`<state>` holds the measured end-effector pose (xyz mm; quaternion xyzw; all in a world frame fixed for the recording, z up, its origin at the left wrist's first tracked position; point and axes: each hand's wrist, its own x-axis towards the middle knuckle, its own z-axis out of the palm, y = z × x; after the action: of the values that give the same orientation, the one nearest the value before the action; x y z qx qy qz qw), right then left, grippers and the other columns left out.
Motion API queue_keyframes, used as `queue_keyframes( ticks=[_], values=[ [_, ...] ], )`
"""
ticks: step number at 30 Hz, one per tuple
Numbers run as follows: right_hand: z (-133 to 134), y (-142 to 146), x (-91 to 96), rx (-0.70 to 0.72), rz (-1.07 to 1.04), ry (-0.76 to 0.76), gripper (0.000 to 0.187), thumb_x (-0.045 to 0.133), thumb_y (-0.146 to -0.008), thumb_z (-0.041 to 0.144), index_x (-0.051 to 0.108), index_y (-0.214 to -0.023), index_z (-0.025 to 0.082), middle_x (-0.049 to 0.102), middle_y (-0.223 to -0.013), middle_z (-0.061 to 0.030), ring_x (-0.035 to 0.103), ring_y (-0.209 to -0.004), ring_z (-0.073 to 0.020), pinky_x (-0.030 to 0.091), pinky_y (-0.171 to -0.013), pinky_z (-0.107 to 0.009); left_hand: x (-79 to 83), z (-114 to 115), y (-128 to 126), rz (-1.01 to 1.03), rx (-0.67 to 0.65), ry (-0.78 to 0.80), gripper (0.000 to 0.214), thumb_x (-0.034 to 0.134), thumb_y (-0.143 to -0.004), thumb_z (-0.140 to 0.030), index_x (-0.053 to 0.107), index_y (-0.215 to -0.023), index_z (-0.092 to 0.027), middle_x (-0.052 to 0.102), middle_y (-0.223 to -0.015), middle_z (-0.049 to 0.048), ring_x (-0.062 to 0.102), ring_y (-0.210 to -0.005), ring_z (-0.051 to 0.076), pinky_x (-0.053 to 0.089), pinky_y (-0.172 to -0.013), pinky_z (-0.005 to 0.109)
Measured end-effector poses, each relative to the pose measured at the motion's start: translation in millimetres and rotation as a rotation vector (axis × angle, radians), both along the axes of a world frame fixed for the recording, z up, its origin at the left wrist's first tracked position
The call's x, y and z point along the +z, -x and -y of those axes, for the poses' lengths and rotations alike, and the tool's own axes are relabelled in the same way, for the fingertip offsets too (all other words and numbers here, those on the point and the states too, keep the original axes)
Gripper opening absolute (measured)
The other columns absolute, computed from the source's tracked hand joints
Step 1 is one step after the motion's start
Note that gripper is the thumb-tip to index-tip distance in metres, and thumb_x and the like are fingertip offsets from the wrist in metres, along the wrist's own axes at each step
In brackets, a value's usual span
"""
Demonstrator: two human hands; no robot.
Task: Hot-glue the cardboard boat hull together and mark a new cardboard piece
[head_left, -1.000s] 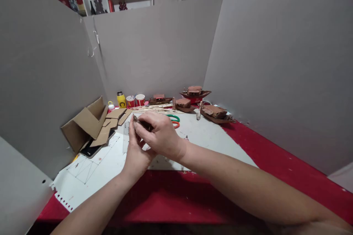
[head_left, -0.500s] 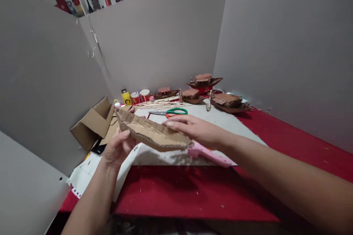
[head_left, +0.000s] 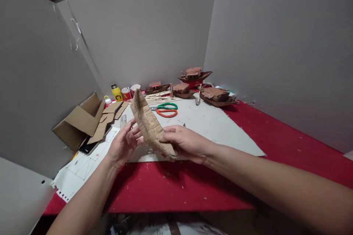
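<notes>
So we had the hull (head_left: 150, 117) tilted up over the bench (head_left: 154, 191), our right hand (head_left: 190, 141) pinching its near end, probably to show off the hollow side. Our left hand (head_left: 125, 143) hung beside it, loose and gripping nothing, maybe ready to steady it, though we couldn't tell if it touched; the scissors (head_left: 166, 110) lay farther back, likely out of the way.

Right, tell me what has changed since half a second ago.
The cardboard boat hull has swung from roughly crosswise to steeply slanted, its left tip going up. The right hand now grips the lower end; the left hand has opened beside it, contact unclear. The scissors, brown model boats and yellow bottle stayed put.
</notes>
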<state>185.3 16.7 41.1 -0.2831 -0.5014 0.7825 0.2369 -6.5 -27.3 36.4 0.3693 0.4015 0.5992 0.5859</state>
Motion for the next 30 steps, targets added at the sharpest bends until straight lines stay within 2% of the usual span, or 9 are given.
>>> queue_keyframes(
  ticks=[4,8,11,14,16,19,23,26,30],
  values=[
    [-11,-12,2.8,-0.013,-0.034,0.091,0.014,0.055,-0.072,0.016,0.065,-0.08,0.011,0.062,-0.056,-0.0007,0.05,-0.038,-0.0073,0.034,-0.031,-0.015,-11.1,-12,5,-0.071,0.092,0.021,0.035,0.081,-0.065,-0.023,0.066,-0.095,-0.014,0.064,-0.066,-0.0007,0.059,-0.056,0.009,0.052,-0.059,0.021],
    [-17,-18,7.7,-0.009,0.019,0.111,0.016,0.053,-0.075,0.019,0.064,-0.085,0.011,0.057,-0.057,0.002,0.044,-0.037,-0.0044,0.03,-0.032,-0.013,-16.5,-17,11,-0.066,0.16,0.017,0.033,0.082,-0.064,-0.023,0.065,-0.09,-0.013,0.046,-0.047,-0.0101,0.04,-0.04,0.004,0.044,-0.046,0.016],
    [-26,-15,5.7,0.01,0.106,-0.134,0.012,0.055,-0.073,0.024,0.059,-0.081,0.015,0.059,-0.06,0.0016,0.043,-0.039,-0.0065,0.033,-0.035,-0.018,-18.6,-18,14,-0.047,0.203,0.019,0.033,0.081,-0.067,-0.029,0.065,-0.09,-0.011,0.032,-0.039,-0.014,0.028,-0.035,0.003,0.035,-0.04,0.015],
    [-44,-9,-0.8,-0.041,0.253,-0.412,0.019,0.057,-0.069,0.021,0.058,-0.087,0.018,0.062,-0.064,0.0023,0.049,-0.047,-0.0089,0.037,-0.042,-0.019,-17.6,-19,19,-0.005,0.268,0.014,0.028,0.077,-0.075,-0.034,0.064,-0.086,-0.012,0.032,-0.038,-0.0134,0.027,-0.033,0.003,0.034,-0.04,0.015],
    [-58,-4,-5.6,-0.055,0.323,-0.499,0.022,0.059,-0.067,0.017,0.059,-0.089,0.019,0.059,-0.06,0.0044,0.048,-0.048,-0.0089,0.034,-0.043,-0.019,-12.4,-19,27,0.041,0.332,0.005,0.026,0.071,-0.081,-0.037,0.059,-0.077,-0.015,0.033,-0.039,-0.0125,0.028,-0.033,0.004,0.035,-0.041,0.015],
    [-75,3,-10.1,0.007,0.412,-0.602,0.015,0.061,-0.067,0.016,0.063,-0.081,0.02,0.054,-0.053,0.0058,0.043,-0.044,-0.0089,0.028,-0.04,-0.02,2.9,-16,47,0.131,0.434,-0.02,0.041,0.058,-0.091,-0.039,0.042,-0.06,-0.018,0.032,-0.04,-0.0108,0.029,-0.034,0.004,0.036,-0.042,0.014],
    [-88,14,-10.9,0.156,0.462,-0.756,0.005,0.063,-0.067,0.016,0.066,-0.067,0.02,0.056,-0.055,0.0042,0.046,-0.049,-0.0093,0.033,-0.045,-0.021,24.5,-6,75,0.357,0.548,-0.057,0.051,0.035,-0.101,-0.034,0.026,-0.053,-0.019,0.031,-0.04,-0.0077,0.028,-0.034,0.004,0.037,-0.042,0.013],
    [-95,21,-11.0,0.249,0.489,-0.842,0.008,0.064,-0.068,0.016,0.069,-0.063,0.02,0.06,-0.056,0.0026,0.05,-0.053,-0.0109,0.036,-0.051,-0.023,30.4,-5,81,0.429,0.559,-0.027,0.05,0.033,-0.101,-0.029,0.03,-0.052,-0.018,0.032,-0.041,-0.0064,0.031,-0.035,0.005,0.039,-0.041,0.015],
    [-109,20,-8.1,0.247,0.533,-0.907,0.012,0.066,-0.07,0.018,0.076,-0.076,0.02,0.073,-0.077,-0.0034,0.063,-0.072,-0.0181,0.044,-0.066,-0.028,26.8,-16,70,0.279,0.546,0.088,0.036,0.037,-0.094,-0.011,0.052,-0.062,-0.014,0.053,-0.056,-0.0015,0.041,-0.039,0.004,0.044,-0.041,0.015]
  ],
)
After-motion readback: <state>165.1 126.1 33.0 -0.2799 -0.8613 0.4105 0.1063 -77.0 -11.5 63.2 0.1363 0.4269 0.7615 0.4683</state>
